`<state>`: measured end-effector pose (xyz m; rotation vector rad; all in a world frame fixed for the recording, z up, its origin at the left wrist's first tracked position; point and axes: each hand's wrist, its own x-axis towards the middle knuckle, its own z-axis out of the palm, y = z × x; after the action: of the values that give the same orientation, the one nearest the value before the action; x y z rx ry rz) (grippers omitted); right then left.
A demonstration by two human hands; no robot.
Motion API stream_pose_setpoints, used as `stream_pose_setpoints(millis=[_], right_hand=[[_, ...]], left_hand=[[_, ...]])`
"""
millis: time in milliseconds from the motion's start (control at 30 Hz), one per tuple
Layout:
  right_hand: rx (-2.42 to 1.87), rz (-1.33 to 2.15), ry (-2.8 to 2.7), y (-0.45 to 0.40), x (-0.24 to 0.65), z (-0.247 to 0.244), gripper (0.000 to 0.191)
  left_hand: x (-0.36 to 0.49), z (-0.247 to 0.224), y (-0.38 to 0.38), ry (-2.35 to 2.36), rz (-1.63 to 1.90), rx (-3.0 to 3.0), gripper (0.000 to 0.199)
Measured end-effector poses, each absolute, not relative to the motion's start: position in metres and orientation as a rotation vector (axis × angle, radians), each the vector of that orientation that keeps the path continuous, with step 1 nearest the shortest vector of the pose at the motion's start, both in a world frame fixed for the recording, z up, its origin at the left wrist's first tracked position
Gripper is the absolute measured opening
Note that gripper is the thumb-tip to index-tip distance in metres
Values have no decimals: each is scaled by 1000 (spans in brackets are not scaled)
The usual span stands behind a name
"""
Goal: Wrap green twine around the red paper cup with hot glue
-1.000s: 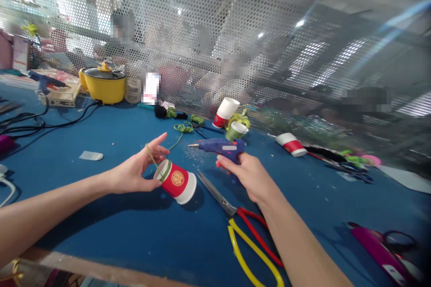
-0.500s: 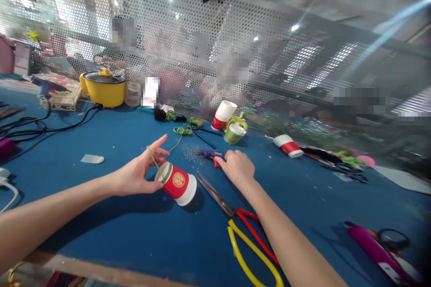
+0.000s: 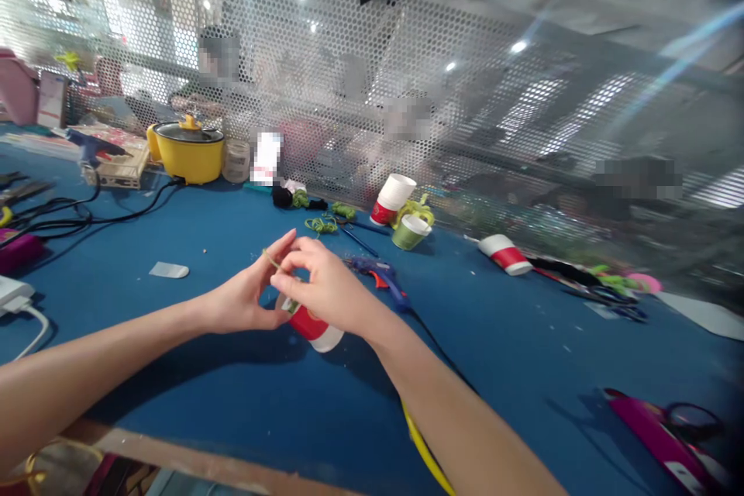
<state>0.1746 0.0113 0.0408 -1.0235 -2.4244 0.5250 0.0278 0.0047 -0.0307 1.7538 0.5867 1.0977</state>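
Observation:
A red and white paper cup lies tilted on its side just over the blue table, with green yarn wound near its left end. My left hand grips that end between thumb and fingers. A strand of green yarn runs over its fingertips. My right hand is bent over the cup, thumb and fingertips pinching near the yarn; its palm side is hidden. Right of it lies a blue glue gun with an orange trigger. Beneath my right forearm shows a yellow handle of the scissors.
Behind lie a green yarn bundle, a green-wrapped cup and stacked paper cups. A yellow electric pot stands back left. Another cup lies on the right, a purple tool nearer. A perforated metal screen closes the back.
My right hand has let go of the glue gun, leaving it on the table, and moved left to the cup and yarn. My forearm now covers most of the scissors.

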Motion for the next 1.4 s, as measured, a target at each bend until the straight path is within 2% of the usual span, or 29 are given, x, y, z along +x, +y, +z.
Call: stream_pose_setpoints(millis=[133,333,467,533,667,767,1067,1400], right_hand=[[-1047,740,-2206,18,194,40,13],[-1167,1020,-2064,22,210,41,20],[-1180,1208,-2011,20,215,46,11],[-1178,1155,-2074,20,217,48,7],[-1217,751,-2255,20,217,49,9],[-1231,614,-2283,22,215,46,13],[-1268,704,-2204,28,210,21,14],[-1345,634,-2214,18,203,6,16]], left_hand=[[28,-35,7,554,1070,1720,97],[26,-40,8,606,1065,1695,95],[25,-41,8,619,1059,1690,94],[25,-41,7,614,1058,1691,95],[24,-40,6,610,1054,1703,94],[24,-37,6,622,1046,1712,94],[23,-32,3,605,1011,1738,93],[21,-30,1,577,987,1831,87]])
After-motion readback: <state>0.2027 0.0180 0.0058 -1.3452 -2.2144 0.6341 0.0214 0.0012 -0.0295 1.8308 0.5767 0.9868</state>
